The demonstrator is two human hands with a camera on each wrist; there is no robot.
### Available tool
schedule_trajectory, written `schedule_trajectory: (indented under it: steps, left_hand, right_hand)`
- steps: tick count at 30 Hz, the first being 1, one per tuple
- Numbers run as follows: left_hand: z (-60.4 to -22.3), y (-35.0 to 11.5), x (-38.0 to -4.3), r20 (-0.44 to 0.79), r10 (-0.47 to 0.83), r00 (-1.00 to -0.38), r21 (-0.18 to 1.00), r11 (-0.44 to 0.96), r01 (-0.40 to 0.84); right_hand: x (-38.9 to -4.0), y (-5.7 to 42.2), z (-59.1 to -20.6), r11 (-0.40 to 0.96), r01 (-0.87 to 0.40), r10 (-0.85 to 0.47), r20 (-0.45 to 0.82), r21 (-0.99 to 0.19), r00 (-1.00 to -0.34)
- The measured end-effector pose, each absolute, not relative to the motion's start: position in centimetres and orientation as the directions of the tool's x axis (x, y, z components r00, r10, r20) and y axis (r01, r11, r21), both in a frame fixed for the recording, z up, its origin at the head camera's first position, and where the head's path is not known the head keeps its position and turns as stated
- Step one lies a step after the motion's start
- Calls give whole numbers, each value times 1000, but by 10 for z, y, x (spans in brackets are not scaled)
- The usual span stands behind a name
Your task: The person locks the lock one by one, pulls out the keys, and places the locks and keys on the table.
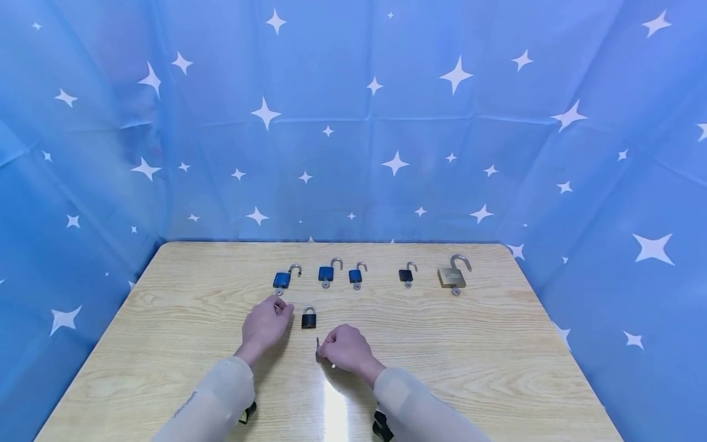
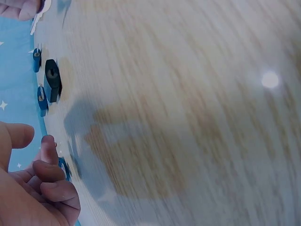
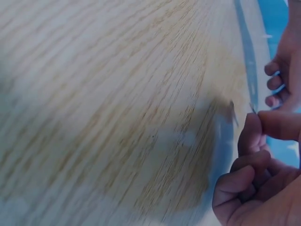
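Observation:
Between thumb and index finger, my right hand [image 1: 348, 347] pinches a small key [image 2: 42, 12] just above the tabletop; its thin tip sticks out past the fingertips in the right wrist view. A black padlock [image 1: 309, 321] with its shackle closed stands between my two hands, slightly beyond the right one. In the left wrist view its keyhole faces the camera. Nothing is held in my left hand [image 1: 267, 322], which hovers left of that padlock with thumb and fingers apart. Just beyond its fingertips lies a blue padlock [image 1: 282, 280] with an open shackle and a key in it.
Along the back of the wooden table [image 1: 166, 319] lie two more blue padlocks [image 1: 326, 274], a small black padlock [image 1: 405, 275] and a large brass padlock [image 1: 451, 277], all with open shackles and keys inserted. A blue starred curtain [image 1: 353, 123] surrounds the table's back and sides.

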State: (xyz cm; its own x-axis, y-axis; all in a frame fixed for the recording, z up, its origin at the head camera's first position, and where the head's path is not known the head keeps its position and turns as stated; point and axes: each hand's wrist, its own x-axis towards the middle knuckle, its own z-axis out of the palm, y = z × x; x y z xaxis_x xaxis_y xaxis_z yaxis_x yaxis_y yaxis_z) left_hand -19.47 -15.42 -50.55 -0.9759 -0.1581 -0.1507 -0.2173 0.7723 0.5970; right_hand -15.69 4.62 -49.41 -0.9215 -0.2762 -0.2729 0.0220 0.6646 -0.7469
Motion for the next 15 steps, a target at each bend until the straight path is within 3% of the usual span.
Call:
schedule_trajectory:
  steps: [15]
  left_hand:
    - [-505,-168,-196,-166,-190,-968,608,752,-252]
  right_hand:
    - [-165,28,-499,761,21,-202,-267,-649,-942]
